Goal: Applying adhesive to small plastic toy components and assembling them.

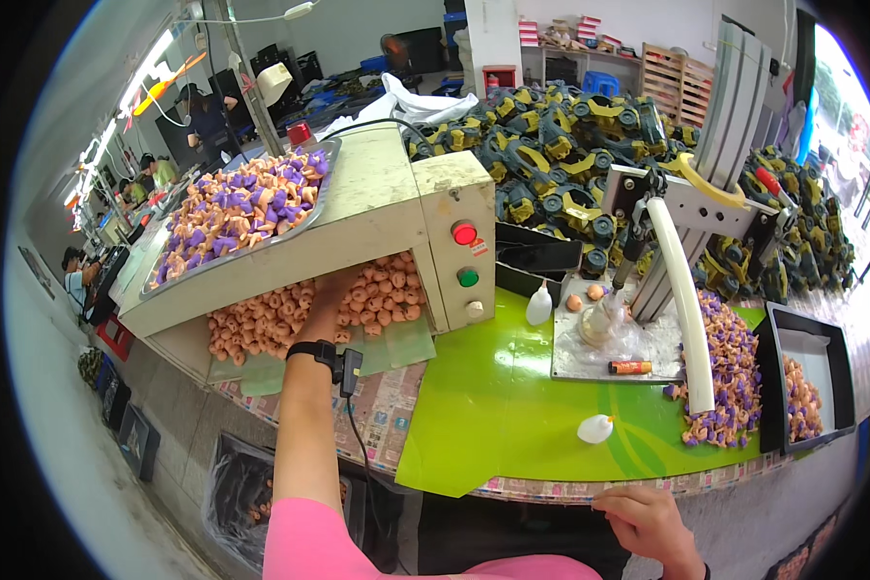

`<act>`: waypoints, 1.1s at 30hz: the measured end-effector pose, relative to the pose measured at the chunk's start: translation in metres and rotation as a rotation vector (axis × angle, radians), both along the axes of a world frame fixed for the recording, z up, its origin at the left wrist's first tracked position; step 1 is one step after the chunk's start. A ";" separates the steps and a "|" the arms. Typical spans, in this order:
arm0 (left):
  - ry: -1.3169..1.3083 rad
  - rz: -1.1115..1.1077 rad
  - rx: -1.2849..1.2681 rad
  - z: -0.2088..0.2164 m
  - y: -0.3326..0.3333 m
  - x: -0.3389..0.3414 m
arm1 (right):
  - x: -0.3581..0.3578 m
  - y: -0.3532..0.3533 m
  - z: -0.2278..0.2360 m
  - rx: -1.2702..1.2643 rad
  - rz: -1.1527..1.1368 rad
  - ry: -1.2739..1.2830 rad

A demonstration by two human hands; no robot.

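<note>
My left hand [333, 284] reaches into the opening of a cream metal box-shaped machine [367, 184], in among a heap of small round peach-coloured doll-head-like parts [261, 324]. Its fingers are hidden by shadow and by the parts, so I cannot see whether they grip one. A black band with a small cabled device [343, 364] is on that wrist. My right hand [648, 524] hovers in front of the table's near edge, fingers loosely bent and somewhat apart, with nothing visible in it. Nearest to it on the green mat [512, 416] lies a white squeeze bottle [595, 429].
A tray [331, 184] of purple-and-peach parts rests on the machine. Right of it stands a metal press [720, 184] with a white tube [681, 309]. More small figures [720, 377] lie beside a black bin [841, 387]. Toy vehicles [570, 155] pile up behind. A lined bin [227, 483] sits below.
</note>
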State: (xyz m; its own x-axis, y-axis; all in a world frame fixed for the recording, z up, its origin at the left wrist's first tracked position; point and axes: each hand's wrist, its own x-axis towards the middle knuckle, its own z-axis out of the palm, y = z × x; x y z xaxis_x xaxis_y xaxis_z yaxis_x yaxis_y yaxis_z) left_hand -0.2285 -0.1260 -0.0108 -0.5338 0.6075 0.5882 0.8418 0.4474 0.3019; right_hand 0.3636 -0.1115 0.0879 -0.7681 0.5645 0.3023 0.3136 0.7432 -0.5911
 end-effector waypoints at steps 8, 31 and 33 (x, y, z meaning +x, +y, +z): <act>-0.103 -0.037 -0.048 0.055 0.051 0.000 | 0.005 0.005 -0.006 -0.008 0.043 0.009; -0.110 -1.102 -0.176 0.004 0.024 0.261 | 0.001 0.028 -0.040 -0.173 -0.140 0.158; -0.016 -1.038 -0.119 0.011 0.021 0.269 | -0.004 0.037 -0.047 -0.172 -0.242 0.175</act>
State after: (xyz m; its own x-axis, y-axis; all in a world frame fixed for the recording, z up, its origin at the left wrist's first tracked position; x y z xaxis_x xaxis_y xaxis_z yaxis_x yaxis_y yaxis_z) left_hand 0.0408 -0.1046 0.0002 0.2768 0.8256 0.4917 0.8257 -0.4661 0.3178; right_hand 0.3600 -0.0746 0.0405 -0.5505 0.7781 0.3025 0.3513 0.5446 -0.7616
